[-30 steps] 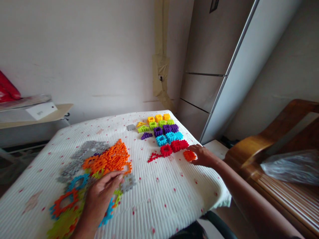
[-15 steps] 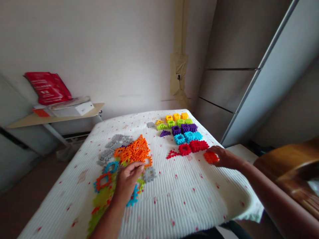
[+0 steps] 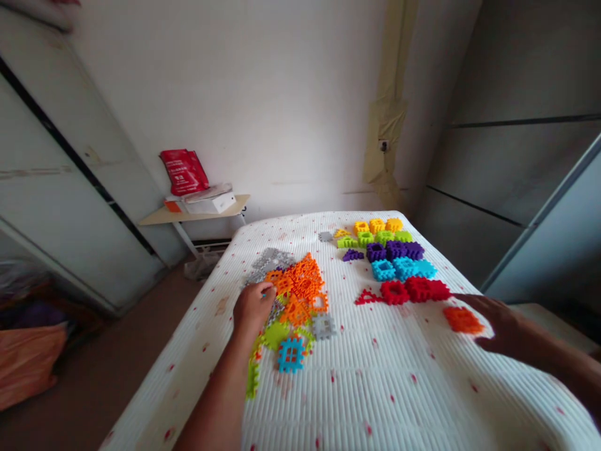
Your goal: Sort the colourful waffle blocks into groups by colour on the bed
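Note:
On a white quilted table (image 3: pixel 375 388), my left hand (image 3: pixel 252 308) rests on a loose pile of flat toothed plastic pieces, fingers curled down among the orange pieces (image 3: pixel 303 285) and grey pieces (image 3: pixel 272 260); what they grip is hidden. A blue square piece (image 3: pixel 291 354) and green pieces (image 3: pixel 275 335) lie just beside that hand. My right hand (image 3: pixel 500 322) lies at the right, fingers stretched out and slightly blurred, next to an orange block (image 3: pixel 462 319) resting on the table. Beyond it stand rows of assembled blocks: red (image 3: pixel 416 289), blue (image 3: pixel 404 269), purple (image 3: pixel 394 250), green (image 3: pixel 375 238), yellow (image 3: pixel 375 225).
A flat red triangle (image 3: pixel 366 297) and a lone grey piece (image 3: pixel 325 236) lie near the rows. A small side table (image 3: pixel 197 216) against the wall carries a red bag (image 3: pixel 185 170) and a white box. Grey cabinet doors flank both sides; an orange bag (image 3: pixel 28 357) lies on the floor, left.
The view has swung left. My right hand has let go of the orange block, which now lies on the table. My left hand has moved up the pile onto the orange and grey pieces.

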Available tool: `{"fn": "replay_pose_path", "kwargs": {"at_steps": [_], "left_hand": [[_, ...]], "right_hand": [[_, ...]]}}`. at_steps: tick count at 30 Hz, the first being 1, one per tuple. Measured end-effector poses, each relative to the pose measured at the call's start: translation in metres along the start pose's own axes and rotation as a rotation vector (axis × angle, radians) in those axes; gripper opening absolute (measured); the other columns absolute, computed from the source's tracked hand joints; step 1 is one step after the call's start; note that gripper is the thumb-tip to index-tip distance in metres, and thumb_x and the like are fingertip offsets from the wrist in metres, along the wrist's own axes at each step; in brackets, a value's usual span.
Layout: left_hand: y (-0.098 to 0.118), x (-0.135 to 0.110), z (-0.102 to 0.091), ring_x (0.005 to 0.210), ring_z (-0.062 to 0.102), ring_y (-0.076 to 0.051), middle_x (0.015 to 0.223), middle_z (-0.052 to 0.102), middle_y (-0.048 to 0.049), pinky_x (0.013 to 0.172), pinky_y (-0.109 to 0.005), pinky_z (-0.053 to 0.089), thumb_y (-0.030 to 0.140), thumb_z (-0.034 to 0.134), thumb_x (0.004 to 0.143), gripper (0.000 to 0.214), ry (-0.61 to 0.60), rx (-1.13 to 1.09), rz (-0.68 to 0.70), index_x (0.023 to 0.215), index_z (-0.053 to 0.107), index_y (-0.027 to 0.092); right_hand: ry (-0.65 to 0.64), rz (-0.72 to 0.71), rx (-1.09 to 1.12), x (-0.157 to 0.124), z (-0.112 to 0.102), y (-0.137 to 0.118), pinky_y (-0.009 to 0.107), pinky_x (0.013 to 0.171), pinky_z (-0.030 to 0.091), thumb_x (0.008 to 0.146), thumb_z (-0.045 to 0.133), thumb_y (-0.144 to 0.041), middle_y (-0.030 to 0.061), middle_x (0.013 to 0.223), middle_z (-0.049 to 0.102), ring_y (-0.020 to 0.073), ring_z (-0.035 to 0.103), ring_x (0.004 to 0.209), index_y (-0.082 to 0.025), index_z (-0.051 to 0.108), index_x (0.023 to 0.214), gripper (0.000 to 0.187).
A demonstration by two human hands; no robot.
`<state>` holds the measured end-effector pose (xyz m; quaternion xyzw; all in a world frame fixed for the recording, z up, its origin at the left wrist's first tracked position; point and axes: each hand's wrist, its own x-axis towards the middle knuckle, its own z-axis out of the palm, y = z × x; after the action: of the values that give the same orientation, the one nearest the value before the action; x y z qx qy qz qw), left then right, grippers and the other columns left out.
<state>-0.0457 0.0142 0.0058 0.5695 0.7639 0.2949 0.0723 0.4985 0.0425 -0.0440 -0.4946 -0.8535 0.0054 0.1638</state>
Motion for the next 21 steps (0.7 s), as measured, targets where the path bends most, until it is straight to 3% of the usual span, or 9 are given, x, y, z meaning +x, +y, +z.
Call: {"fn": "replay_pose_path", "kwargs": {"at_steps": [3, 7, 14, 17, 21], "left_hand": [[-0.002, 0.017, 0.001, 0.095, 0.061, -0.023, 0.097, 0.07, -0.0084, 0.084, -0.03, 0.043, 0.04, 0.053, 0.076, 0.032, -0.068, 0.11, -0.011, 0.096, 0.068, 0.02], [0.0, 0.033, 0.015, 0.105, 0.057, -0.028, 0.108, 0.065, -0.0114, 0.088, -0.034, 0.041, 0.044, 0.066, 0.063, 0.049, -0.142, 0.181, 0.009, 0.105, 0.065, 0.019], [-0.001, 0.042, 0.026, 0.098, 0.059, -0.022, 0.101, 0.067, -0.0096, 0.086, -0.029, 0.041, 0.022, 0.061, 0.066, 0.031, -0.197, 0.189, 0.052, 0.096, 0.065, 0.017], [-0.003, 0.039, 0.026, 0.099, 0.059, -0.021, 0.106, 0.066, -0.0099, 0.086, -0.027, 0.041, 0.02, 0.06, 0.068, 0.035, -0.195, 0.163, 0.062, 0.102, 0.062, 0.016], [-0.006, 0.036, 0.03, 0.102, 0.059, -0.019, 0.113, 0.064, -0.0097, 0.088, -0.026, 0.041, 0.017, 0.059, 0.069, 0.044, -0.172, 0.115, 0.055, 0.113, 0.058, 0.017]], "right_hand": [[0.076, -0.027, -0.052, 0.002, -0.012, -0.015, 0.05, 0.088, 0.05, 0.07, 0.058, -0.032, 0.0142, 0.123, 0.058, 0.0328, 0.059, 0.105, -0.022, 0.052, 0.125, 0.056], [0.09, -0.12, -0.054, 0.018, -0.02, -0.066, 0.048, 0.093, 0.048, 0.079, 0.056, -0.035, 0.0108, 0.123, 0.058, 0.0306, 0.057, 0.109, -0.026, 0.052, 0.125, 0.048], [-0.032, -0.255, 0.037, 0.044, 0.004, -0.155, 0.042, 0.088, 0.05, 0.081, 0.051, -0.022, 0.0106, 0.119, 0.06, 0.0253, 0.059, 0.105, -0.022, 0.055, 0.12, 0.039], [-0.105, -0.33, 0.102, 0.052, 0.012, -0.181, 0.04, 0.086, 0.05, 0.081, 0.05, -0.019, 0.0119, 0.115, 0.062, 0.0241, 0.059, 0.102, -0.019, 0.057, 0.115, 0.034], [-0.137, -0.371, 0.144, 0.061, 0.018, -0.201, 0.036, 0.076, 0.05, 0.086, 0.042, -0.015, 0.0108, 0.093, 0.065, 0.021, 0.06, 0.086, -0.016, 0.061, 0.094, 0.021]]}}
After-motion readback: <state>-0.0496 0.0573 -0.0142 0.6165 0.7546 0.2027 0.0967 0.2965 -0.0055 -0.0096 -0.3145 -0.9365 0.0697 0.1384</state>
